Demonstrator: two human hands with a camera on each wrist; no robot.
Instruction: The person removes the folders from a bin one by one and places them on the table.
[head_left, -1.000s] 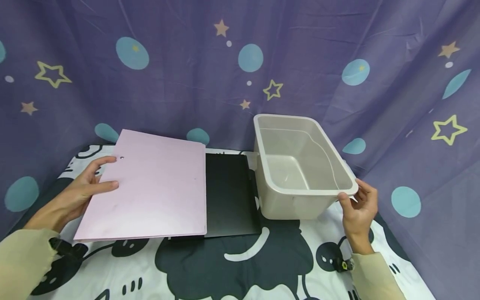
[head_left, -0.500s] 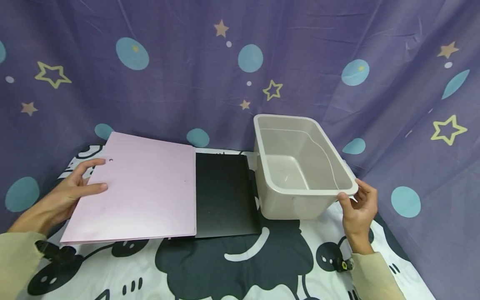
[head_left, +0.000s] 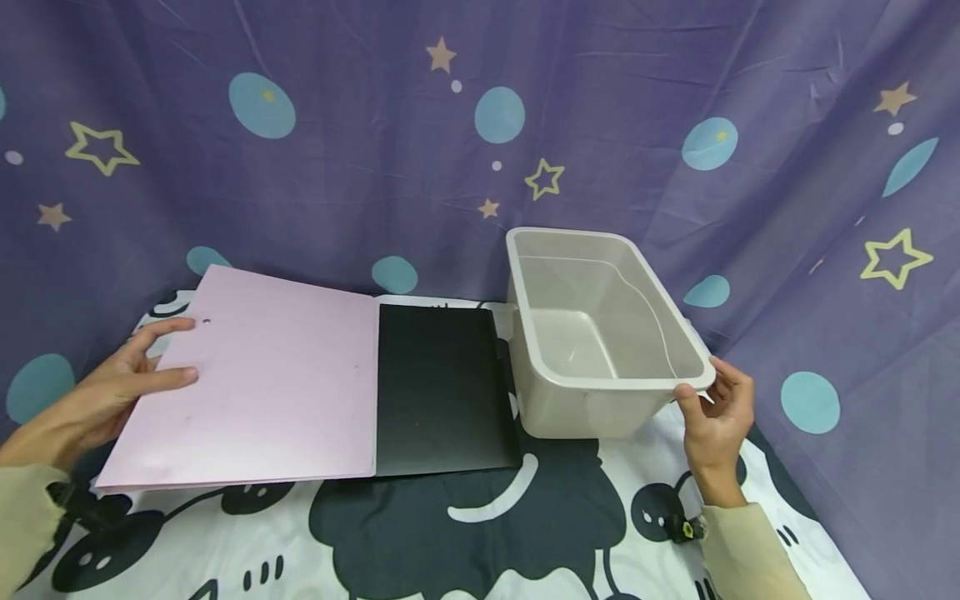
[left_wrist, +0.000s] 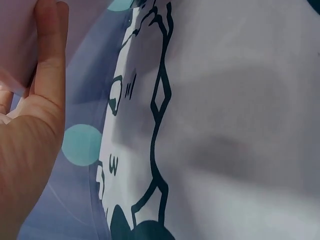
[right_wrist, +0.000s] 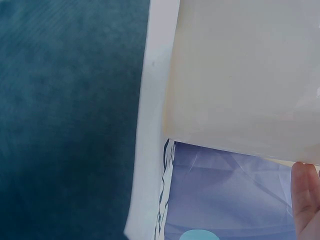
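A pink folder is tilted at the left of the head view, with a small hole near its left edge. My left hand grips that edge, thumb on the face and other fingers partly hidden behind. The left wrist view has the folder in the hand at the upper left. A flat black folder-like sheet lies on the cloth, partly covered by the pink one. My right hand pinches the near right corner of a beige plastic bin. Nothing shows inside the bin.
A black and white cartoon-print cloth covers the table. A purple curtain with stars and blue spots stands close behind the bin and along the right side.
My left hand has drawn the pink folder leftward, lowering it slightly and uncovering more of the black sheet. My right hand and the bin have stayed in place.
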